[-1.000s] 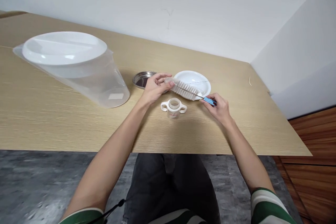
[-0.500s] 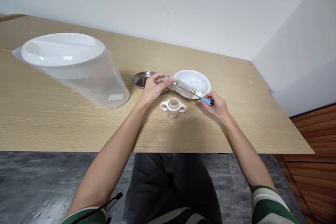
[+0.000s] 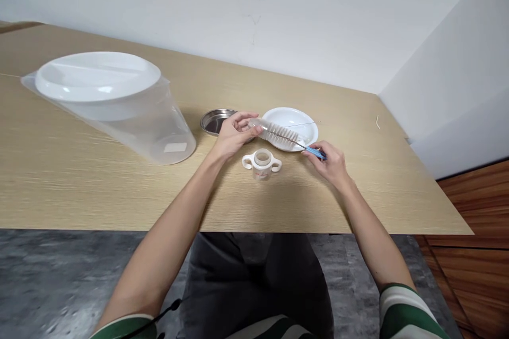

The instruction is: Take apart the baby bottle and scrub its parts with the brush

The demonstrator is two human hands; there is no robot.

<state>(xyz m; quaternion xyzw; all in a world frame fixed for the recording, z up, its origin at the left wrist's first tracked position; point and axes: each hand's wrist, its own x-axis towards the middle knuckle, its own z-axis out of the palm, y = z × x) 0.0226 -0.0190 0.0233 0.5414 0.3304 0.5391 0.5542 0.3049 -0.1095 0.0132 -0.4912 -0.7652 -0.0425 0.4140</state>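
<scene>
My right hand [image 3: 326, 160] is closed on the blue handle of a brush [image 3: 283, 134] with white bristles. At the brush's other end, my left hand [image 3: 237, 131] pinches a small clear piece [image 3: 256, 124], and the brush tip reaches to it. Both are held over the near left part of a white bowl [image 3: 290, 116]. Below them on the table stands a small clear bottle with two white handles [image 3: 262, 164], its open top upward. A steel dish [image 3: 214, 121] lies partly behind my left hand.
A large clear pitcher with a white lid [image 3: 119, 100] stands left on the wooden table [image 3: 99, 190]. A thin white strip [image 3: 378, 122] lies at the right. White walls rise behind and at the right.
My right hand has shifted very slightly right with the brush, and the handle has turned a little. The left hand keeps its hold on the clear piece.
</scene>
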